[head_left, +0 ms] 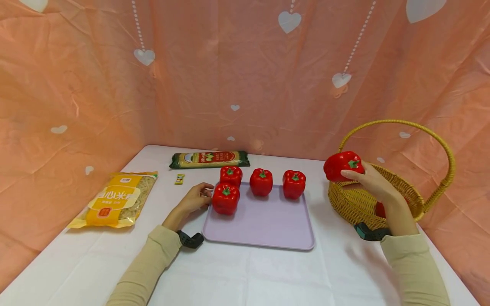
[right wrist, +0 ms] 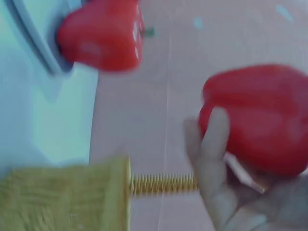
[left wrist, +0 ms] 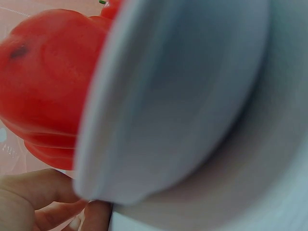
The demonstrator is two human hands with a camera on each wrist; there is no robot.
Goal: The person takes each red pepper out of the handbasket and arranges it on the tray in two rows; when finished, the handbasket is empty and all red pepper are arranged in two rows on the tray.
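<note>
My right hand (head_left: 369, 180) holds a red bell pepper (head_left: 340, 165) with a green stem above the near-left rim of a wicker basket (head_left: 346, 204). In the right wrist view, the fingers (right wrist: 214, 139) wrap around the pepper's side. My left hand (head_left: 197, 197) is at the left edge of a lilac tray (head_left: 264, 225), its curled fingers gripping the rim beside the nearest red bell pepper (head_left: 226, 199). More red bell peppers stand along the tray's back: one at left (head_left: 231, 175), one in the middle (head_left: 261, 182) and one at right (head_left: 294, 185).
A red thing (head_left: 380, 210) lies partly hidden inside the basket, whose tall handle (head_left: 398, 122) arches over it. A yellow bag of grain (head_left: 115, 199) lies at left. Behind the tray are a green-ended noodle packet (head_left: 209, 159) and a small yellow wrapper (head_left: 179, 179).
</note>
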